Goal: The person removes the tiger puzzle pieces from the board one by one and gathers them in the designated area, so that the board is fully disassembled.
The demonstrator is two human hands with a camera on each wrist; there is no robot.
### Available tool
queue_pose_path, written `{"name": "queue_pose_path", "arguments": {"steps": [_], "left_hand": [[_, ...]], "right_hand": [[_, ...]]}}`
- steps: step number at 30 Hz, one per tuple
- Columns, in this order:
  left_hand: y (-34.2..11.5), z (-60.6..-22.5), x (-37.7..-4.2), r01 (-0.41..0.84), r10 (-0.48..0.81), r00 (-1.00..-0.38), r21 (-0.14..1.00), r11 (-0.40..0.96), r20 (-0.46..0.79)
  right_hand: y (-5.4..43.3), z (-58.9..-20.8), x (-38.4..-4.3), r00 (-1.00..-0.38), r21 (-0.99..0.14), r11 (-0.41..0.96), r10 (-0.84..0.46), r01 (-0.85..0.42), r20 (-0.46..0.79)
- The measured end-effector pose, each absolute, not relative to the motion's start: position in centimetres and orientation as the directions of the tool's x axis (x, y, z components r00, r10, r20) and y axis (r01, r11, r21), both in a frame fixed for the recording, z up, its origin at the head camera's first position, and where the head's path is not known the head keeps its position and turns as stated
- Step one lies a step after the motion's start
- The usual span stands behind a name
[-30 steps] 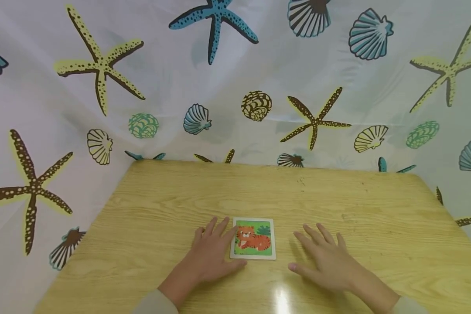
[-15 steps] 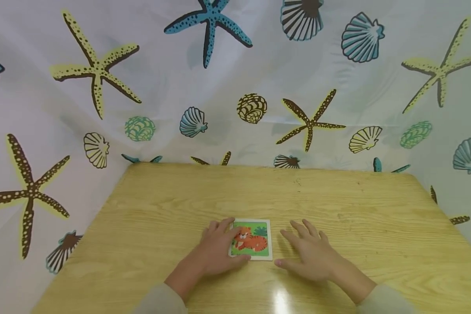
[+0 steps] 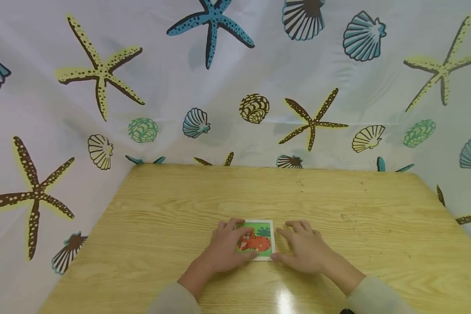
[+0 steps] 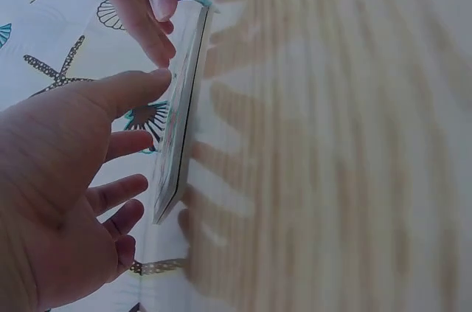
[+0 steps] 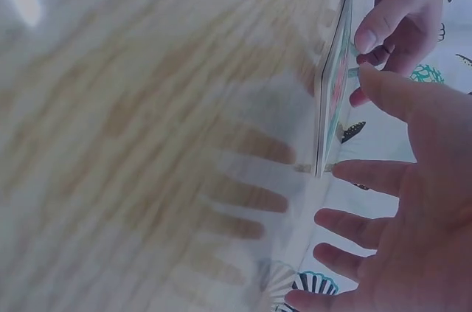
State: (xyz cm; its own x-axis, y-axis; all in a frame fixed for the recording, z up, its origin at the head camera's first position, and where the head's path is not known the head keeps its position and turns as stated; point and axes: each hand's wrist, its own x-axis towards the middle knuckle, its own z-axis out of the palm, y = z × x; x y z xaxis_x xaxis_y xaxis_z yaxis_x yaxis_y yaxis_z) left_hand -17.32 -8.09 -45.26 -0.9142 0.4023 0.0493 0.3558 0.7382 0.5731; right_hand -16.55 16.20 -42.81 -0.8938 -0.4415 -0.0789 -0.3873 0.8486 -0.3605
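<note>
A square picture board (image 3: 264,245) lies flat on the wooden table, showing an orange tiger on green inside a white border. Over its left part reaches my left hand (image 3: 226,247), fingers loosely spread and covering the tiger's head; its thumb overlaps the near edge. Beside the right edge is my right hand (image 3: 307,248), with its thumb tip right at the near right corner. Seen edge-on in the left wrist view, the board (image 4: 182,120) is thin with a dark line along its side. The right wrist view has my right fingers (image 5: 369,175) spread apart, straight and holding nothing.
The wooden table (image 3: 172,196) extends around the board on all sides. Behind it and at both sides hangs a white cloth (image 3: 227,78) printed with starfish and shells. A bright light reflection falls on the table's near part.
Both hands have come closer together. My left hand has moved right over the board, and my right hand has moved left up to its right edge. The board stays about where it was.
</note>
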Motion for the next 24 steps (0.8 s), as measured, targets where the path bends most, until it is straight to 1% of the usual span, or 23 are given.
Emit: {"name": "queue_pose_path", "arguments": {"steps": [6,12,18,24], "left_hand": [[-7.9,-45.4,-17.5,0.313,0.355,-0.933,0.624,0.716,0.06],[-7.9,-45.6,-17.6,0.307,0.376,-0.925,0.679,0.667,0.048],[-8.0,-45.6,-17.8,0.275,0.385,-0.923,0.719,0.638,0.011],[-8.1,-45.6,-18.2,0.238,0.393,-0.918,0.734,0.636,-0.043]], "right_hand": [[15.5,-43.0,-17.2,-0.892,-0.332,0.854,-0.447,-0.401,-0.071],[14.8,-43.1,-17.9,-0.895,-0.356,0.849,-0.44,-0.391,-0.068],[14.4,-43.2,-18.7,-0.894,-0.432,0.834,-0.432,-0.344,-0.122],[14.1,-43.0,-19.7,-0.882,-0.534,0.782,-0.452,-0.32,-0.133]]}}
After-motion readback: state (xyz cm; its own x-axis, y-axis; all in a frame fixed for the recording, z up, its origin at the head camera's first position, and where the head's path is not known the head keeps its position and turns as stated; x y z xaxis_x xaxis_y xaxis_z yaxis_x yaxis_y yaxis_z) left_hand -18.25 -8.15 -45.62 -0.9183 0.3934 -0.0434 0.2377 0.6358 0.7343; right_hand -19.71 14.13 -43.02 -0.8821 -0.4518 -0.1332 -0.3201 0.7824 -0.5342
